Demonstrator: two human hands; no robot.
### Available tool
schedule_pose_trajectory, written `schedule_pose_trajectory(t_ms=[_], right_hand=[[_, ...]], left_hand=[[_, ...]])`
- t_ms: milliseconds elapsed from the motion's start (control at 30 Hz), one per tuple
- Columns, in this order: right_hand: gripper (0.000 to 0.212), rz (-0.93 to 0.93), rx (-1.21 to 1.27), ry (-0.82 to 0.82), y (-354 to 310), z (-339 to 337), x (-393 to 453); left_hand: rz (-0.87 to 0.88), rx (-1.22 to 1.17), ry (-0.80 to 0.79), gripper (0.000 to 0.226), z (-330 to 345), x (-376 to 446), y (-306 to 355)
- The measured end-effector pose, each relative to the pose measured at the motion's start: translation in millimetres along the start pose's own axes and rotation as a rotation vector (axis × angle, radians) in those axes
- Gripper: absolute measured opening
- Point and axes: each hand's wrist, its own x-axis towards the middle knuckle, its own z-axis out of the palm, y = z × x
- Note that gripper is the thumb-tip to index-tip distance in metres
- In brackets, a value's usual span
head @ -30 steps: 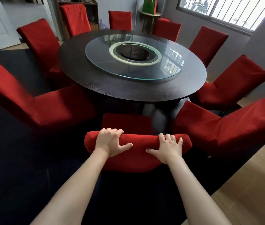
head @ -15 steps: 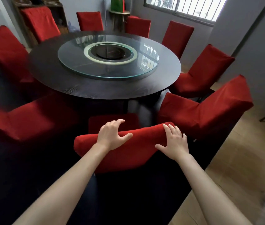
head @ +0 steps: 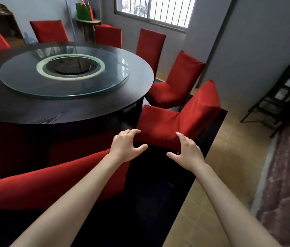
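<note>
Red fabric-covered near chair [head: 51,184] sits at lower left on a black rug [head: 149,202], with the left forearm crossing above the top of its back. Behind it stands a round dark wooden table [head: 69,111] carrying a glass turntable [head: 25,86]. Left hand [head: 124,148] and right hand [head: 187,154] hover apart, fingers spread and slightly curved, holding nothing. Both are raised before the seat of a second red fabric-covered chair [head: 179,118]; contact cannot be determined. A black folding chair [head: 263,104] leans at far right.
</note>
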Motion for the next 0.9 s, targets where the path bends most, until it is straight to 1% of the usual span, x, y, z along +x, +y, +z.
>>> schedule_pose_trajectory(t_ms=[233, 433, 633, 900], right_hand=[[0.091, 0.043, -0.002, 0.009, 121.1, -45.1, 58.3], [0.090, 0.110, -0.037, -0.023, 198.7, -63.8, 112.3], [0.090, 0.156, -0.042, -0.026, 250.6, -78.7, 176.0], [0.090, 0.234, -0.050, -0.021, 299.4, -94.8, 263.6]], left_hand=[[-0.037, -0.060, -0.023, 0.063, 65.9, 71.4, 85.1], [-0.034, -0.060, -0.096, 0.065, 117.5, 131.7, 140.5], [0.023, -0.067, -0.086, 0.063, 153.1, 216.0, 173.9], [0.116, -0.089, -0.114, 0.062, 188.8, 335.8, 213.4]])
